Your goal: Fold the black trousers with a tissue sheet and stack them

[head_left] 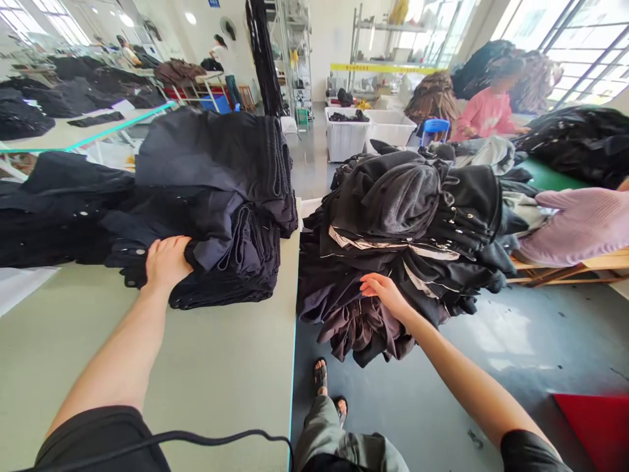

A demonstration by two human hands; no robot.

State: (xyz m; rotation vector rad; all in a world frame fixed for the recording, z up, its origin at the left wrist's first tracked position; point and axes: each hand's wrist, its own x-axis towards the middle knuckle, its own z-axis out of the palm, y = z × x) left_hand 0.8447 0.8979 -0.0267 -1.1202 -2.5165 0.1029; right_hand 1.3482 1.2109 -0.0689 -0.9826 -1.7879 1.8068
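Observation:
My left hand (168, 262) is at the near side of a folded stack of dark navy garments (226, 252) on the table. Its fingers are closed around dark cloth at the stack's edge, with the fingertips partly hidden. To the right, my right hand (383, 292) is in front of a loose heap of black, grey and dark brown garments (417, 196). Its fingers are stretched out to the left and hold nothing visible. Whether they touch the brown cloth (366, 328) I cannot tell. More dark garments with metal snaps (63, 203) trail off to the left.
The pale tabletop (221, 380) ends at a blue-edged side along the walkway. A black cable (216, 438) crosses near me. White bins (346, 134) stand behind the heap. A person in pink (486, 111) is at the right, near a blue chair (435, 129). A red panel (597, 429) lies lower right.

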